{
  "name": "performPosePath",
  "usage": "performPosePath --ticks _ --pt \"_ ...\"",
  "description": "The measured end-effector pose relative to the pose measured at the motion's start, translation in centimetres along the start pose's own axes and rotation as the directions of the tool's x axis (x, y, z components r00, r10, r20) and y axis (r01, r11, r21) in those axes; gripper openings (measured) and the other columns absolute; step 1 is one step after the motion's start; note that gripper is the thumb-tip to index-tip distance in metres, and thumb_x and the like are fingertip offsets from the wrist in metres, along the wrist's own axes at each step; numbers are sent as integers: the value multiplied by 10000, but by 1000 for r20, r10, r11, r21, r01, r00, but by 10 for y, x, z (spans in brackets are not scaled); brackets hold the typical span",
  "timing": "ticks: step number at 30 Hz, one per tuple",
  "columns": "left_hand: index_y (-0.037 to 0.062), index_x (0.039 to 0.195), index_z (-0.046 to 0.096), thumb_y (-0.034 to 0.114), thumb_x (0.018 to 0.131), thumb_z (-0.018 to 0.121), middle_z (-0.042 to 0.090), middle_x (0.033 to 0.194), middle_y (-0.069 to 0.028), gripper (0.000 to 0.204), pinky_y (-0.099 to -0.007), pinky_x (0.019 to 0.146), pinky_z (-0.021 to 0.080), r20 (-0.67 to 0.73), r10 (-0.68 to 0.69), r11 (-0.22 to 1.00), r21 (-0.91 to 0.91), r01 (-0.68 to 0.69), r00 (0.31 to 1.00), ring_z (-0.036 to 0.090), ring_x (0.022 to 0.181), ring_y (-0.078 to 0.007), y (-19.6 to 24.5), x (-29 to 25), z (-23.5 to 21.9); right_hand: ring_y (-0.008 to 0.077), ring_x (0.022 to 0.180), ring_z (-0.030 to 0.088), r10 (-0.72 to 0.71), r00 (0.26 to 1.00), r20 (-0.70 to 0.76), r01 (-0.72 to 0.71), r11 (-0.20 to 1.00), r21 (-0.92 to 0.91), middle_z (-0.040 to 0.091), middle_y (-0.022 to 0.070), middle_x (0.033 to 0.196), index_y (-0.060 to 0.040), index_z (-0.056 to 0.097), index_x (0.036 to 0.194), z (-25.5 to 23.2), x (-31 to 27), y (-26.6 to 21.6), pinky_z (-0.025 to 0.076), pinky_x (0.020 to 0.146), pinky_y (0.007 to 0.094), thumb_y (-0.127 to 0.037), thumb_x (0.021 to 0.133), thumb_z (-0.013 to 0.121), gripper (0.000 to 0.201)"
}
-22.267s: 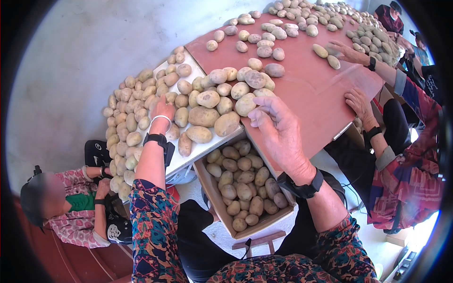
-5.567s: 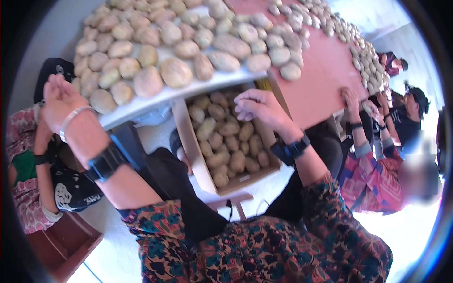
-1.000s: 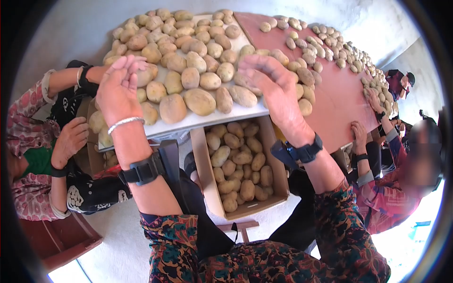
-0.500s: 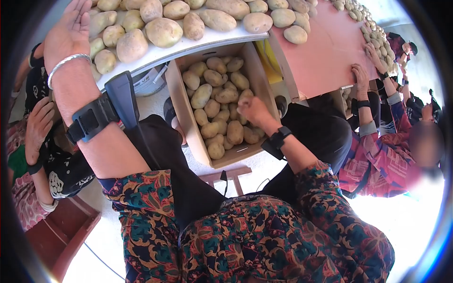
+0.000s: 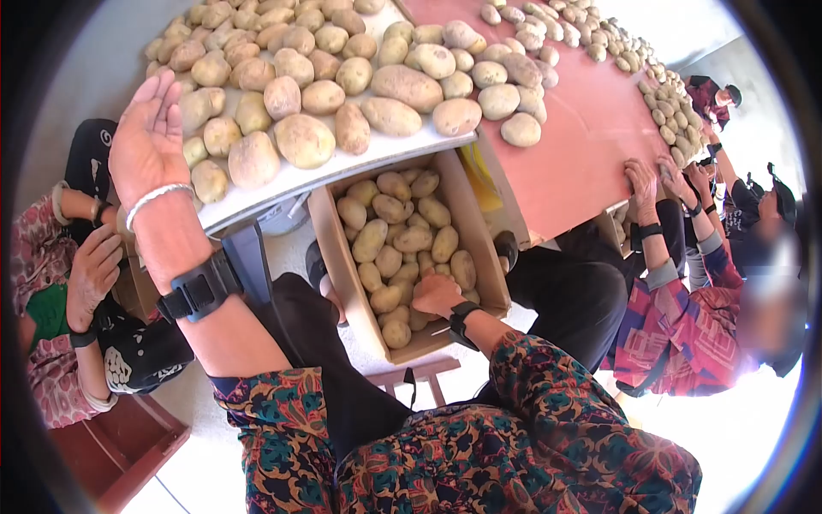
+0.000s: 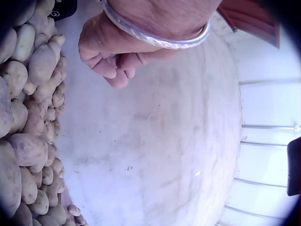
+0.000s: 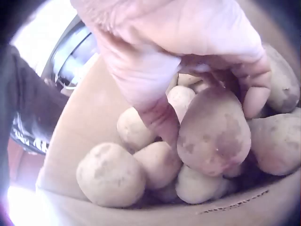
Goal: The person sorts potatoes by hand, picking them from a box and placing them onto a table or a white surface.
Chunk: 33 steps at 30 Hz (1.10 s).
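In the head view my right hand (image 5: 438,294) is down inside the cardboard box (image 5: 342,295), among several potatoes. The right wrist view shows its thumb and fingers gripping a brownish potato (image 7: 215,132) with dark patches, just above the others near the box wall. My left hand (image 5: 150,146) is raised at the left end of the white tabletop (image 5: 282,180), palm up, fingers loosely bent and holding nothing. Beside it lies the potato pile (image 5: 257,81). The left wrist view shows that hand (image 6: 117,52), with a silver bangle at its wrist, against the pale wall.
A red tabletop (image 5: 582,154) adjoins the white one, with more potatoes (image 5: 522,130) along it. A person in a pink patterned top (image 5: 56,317) sits at the left, others at the right. A yellow object (image 5: 479,176) stands behind the box, a red bench (image 5: 128,454) at lower left.
My right hand has come from over the table potatoes down into the box and shifted toward its near side. The left hand has moved left, away from the front potatoes.
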<state>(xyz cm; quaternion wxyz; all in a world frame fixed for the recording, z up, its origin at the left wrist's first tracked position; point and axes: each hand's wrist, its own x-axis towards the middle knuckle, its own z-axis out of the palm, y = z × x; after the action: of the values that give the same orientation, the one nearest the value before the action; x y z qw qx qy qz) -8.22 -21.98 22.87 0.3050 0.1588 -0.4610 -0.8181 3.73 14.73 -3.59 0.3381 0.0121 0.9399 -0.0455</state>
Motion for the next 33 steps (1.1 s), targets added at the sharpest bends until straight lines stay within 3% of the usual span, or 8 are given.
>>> performPosePath --ticks 3,4,7,17,23,25,26,33 --pt "-85 1234 530 16 874 530 619 1224 -159 374 -241 877 457 -29 24 999 -25 -25 999 603 1074 -198 -2 -2 0 355 996 655 -83 964 254 20 971 239 671 236 996 41 595 1136 -38 4 5 526 825 401 -329 639 735 635" --pt "-74 1201 556 15 874 532 630 1207 -158 340 -246 874 460 -36 21 999 -36 -22 999 613 1058 -200 -2 -2 0 278 894 666 -147 968 203 9 828 560 672 195 931 24 639 1060 -50 -5 8 531 750 377 -311 619 755 566" --pt "-71 1176 574 11 879 530 639 1189 -162 311 -250 860 472 -51 1 999 -49 -4 999 628 1033 -205 -2 -2 2 218 873 635 -238 945 224 -52 567 822 659 145 952 19 610 1130 -88 -3 -6 509 770 348 -263 612 768 610" --pt "-55 1198 571 70 898 565 638 1196 -148 324 -256 878 472 128 -43 994 106 29 991 617 1056 -195 -8 -8 8 222 1041 589 -563 712 -420 577 129 806 614 156 1118 70 487 1292 -261 -31 -88 473 909 316 -161 648 786 747" --pt "-45 1179 592 59 893 539 660 1144 -127 309 -250 860 474 207 -51 964 266 -6 977 644 984 -173 -9 -12 16 251 1000 605 -438 705 -558 682 201 704 618 196 1096 58 473 1327 -284 0 -131 487 878 323 -207 695 779 751" --pt "-46 1176 592 61 892 535 663 1133 -125 309 -241 846 474 223 -58 954 298 -11 973 645 977 -169 -9 -10 15 274 1008 620 -391 722 -570 686 508 520 628 210 1106 25 498 1326 -283 6 -135 490 881 337 -291 740 756 714" --pt "-46 1176 592 61 892 535 663 1133 -125 309 -241 846 474 220 -59 954 301 -10 974 645 977 -169 -9 -10 15 274 1008 620 -393 723 -568 686 507 522 628 210 1106 25 498 1326 -282 6 -135 490 881 337 -291 740 756 714" --pt "-56 1167 592 55 904 507 662 1135 -133 297 -235 840 467 218 -77 921 388 -14 973 637 994 -164 -9 -5 15 250 925 650 -418 507 -754 827 482 289 666 188 997 16 624 1171 -271 11 -109 513 820 343 -319 817 703 493"
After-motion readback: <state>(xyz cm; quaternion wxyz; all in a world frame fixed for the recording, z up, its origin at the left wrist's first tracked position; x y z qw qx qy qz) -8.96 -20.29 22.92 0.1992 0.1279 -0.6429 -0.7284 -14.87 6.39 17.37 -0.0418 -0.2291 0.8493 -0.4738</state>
